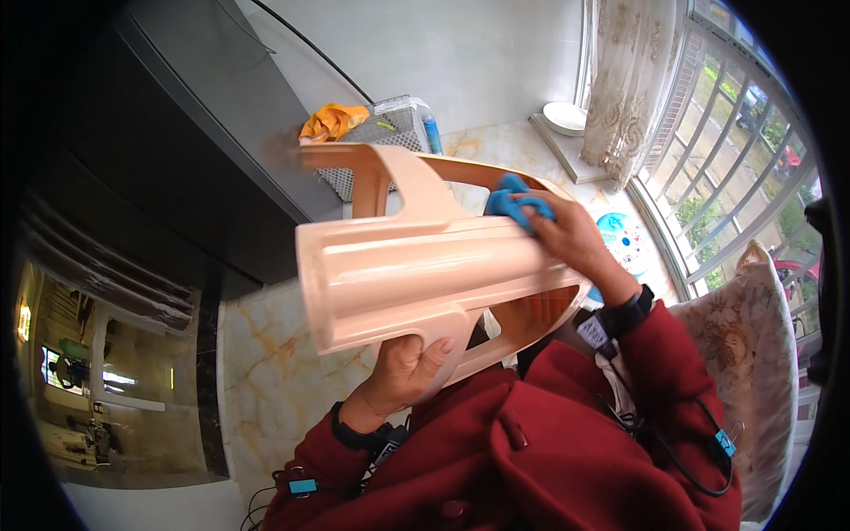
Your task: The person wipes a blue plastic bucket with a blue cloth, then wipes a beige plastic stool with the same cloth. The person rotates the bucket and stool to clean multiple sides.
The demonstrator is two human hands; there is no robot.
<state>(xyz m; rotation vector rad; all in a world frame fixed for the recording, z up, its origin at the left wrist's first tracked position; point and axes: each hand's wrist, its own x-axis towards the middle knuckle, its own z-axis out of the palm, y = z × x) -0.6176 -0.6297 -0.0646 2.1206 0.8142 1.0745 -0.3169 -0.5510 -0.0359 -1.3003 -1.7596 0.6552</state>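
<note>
A peach-coloured plastic stool point(412, 265), with openings between its legs, is held tilted on its side in front of my red coat. My left hand point(408, 368) grips a lower part of its frame, thumb on the outer face. In my right hand point(571, 232) is a bunched blue cloth point(514, 202), pressed against the far side of the stool near one of the openings. Parts of the left fingers are hidden behind the plastic.
Beyond the stool, an orange cloth point(335, 121) lies on a wire rack point(392, 119), with a blue bottle point(431, 133) beside it. Dark cabinet-like panels point(159, 146) rise on the left. White plates point(564, 118) sit near the curtain point(627, 73). A floral cushion point(737, 332) stands at right.
</note>
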